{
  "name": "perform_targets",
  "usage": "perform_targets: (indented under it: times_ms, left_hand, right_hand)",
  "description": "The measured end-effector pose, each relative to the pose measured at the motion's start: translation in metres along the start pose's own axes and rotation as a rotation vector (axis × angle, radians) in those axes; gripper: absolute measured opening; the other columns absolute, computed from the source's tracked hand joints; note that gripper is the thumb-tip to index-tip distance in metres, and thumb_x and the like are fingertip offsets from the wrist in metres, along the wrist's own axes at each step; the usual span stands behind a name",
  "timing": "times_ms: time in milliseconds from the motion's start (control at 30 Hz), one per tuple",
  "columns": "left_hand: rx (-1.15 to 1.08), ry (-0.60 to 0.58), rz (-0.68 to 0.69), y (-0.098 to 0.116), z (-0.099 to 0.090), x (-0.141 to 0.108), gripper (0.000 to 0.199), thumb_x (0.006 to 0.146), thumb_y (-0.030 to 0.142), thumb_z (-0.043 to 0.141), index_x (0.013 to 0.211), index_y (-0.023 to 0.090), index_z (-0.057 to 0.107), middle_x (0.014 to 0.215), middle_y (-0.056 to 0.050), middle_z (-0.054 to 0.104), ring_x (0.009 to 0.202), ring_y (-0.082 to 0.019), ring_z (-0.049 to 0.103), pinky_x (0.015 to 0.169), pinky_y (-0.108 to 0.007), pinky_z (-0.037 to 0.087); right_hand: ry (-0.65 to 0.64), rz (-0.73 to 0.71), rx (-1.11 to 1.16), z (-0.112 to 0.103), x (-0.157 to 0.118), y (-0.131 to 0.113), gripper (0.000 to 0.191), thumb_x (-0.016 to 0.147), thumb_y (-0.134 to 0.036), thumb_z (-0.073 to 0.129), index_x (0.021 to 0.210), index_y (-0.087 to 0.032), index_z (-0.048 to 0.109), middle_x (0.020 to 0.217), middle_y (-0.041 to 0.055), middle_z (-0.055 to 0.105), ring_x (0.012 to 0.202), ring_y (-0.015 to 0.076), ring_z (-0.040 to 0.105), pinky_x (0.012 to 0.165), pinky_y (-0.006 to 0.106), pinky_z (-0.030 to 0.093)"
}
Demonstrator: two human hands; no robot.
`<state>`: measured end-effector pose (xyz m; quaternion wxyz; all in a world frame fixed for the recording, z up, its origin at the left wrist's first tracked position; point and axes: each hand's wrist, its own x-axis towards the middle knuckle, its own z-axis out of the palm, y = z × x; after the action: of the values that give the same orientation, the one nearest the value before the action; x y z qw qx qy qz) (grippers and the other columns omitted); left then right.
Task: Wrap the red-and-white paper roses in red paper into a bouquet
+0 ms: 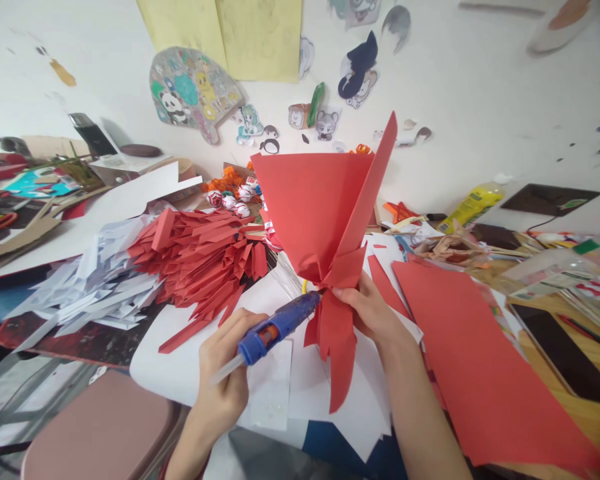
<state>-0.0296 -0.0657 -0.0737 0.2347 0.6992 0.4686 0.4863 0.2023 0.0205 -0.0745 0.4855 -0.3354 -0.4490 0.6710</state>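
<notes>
A blue hot glue gun (pixel 280 327) is in my left hand (pixel 229 373), with a clear glue stick poking out of its back end. Its nozzle meets the gathered waist of a red paper bouquet wrap (pixel 317 207); whether it touches the paper I cannot tell. My right hand (pixel 375 307) is closed around that waist from the right, thumb across the front. Above the grip the red paper fans out into a cone, and below it ragged tails hang down. A bit of yellow shows just behind the nozzle.
Piles of folded red strips (pixel 205 260) and white strips (pixel 105 280) lie to the left. Large red paper sheets (pixel 475 353) and a phone (pixel 565 353) are on the right. Behind stand a yellow bottle (pixel 473 205) and orange paper flowers (pixel 230 180). A chair (pixel 103 433) is at lower left.
</notes>
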Motion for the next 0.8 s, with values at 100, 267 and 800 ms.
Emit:
perform_targets:
  times_ms: [100, 267, 800]
  left_hand:
    - [0.007, 0.003, -0.009, -0.0002, -0.0004, -0.0004, 0.045, 0.099, 0.052, 0.035, 0.100, 0.018, 0.064, 0.079, -0.004, 0.052, 0.066, -0.016, 0.047, 0.060, -0.029, 0.033]
    - [0.020, 0.010, -0.012, -0.0009, -0.0020, -0.0014, 0.048, 0.098, 0.056, 0.034, 0.102, 0.019, 0.064, 0.078, -0.004, 0.051, 0.067, -0.016, 0.047, 0.060, -0.029, 0.033]
    - [0.039, 0.014, 0.005, 0.0059, -0.0022, 0.0004, 0.048, 0.099, 0.054, 0.034, 0.099, 0.016, 0.063, 0.078, -0.006, 0.053, 0.066, -0.017, 0.048, 0.059, -0.030, 0.035]
  right_hand:
    - [0.015, 0.006, -0.006, -0.0009, 0.0003, 0.0012, 0.029, 0.076, -0.030, 0.077, 0.099, -0.027, 0.059, 0.107, -0.0004, 0.064, 0.085, 0.0143, 0.061, 0.073, 0.028, 0.052]
    - [0.004, 0.016, -0.008, -0.0015, 0.0005, 0.0012, 0.029, 0.077, -0.032, 0.077, 0.099, -0.026, 0.060, 0.107, 0.0003, 0.064, 0.084, 0.0145, 0.062, 0.073, 0.029, 0.053]
    - [0.033, 0.041, -0.037, 0.0012, -0.0009, -0.0019, 0.028, 0.075, -0.034, 0.077, 0.097, -0.027, 0.059, 0.104, 0.0017, 0.065, 0.093, 0.0197, 0.064, 0.076, 0.033, 0.055]
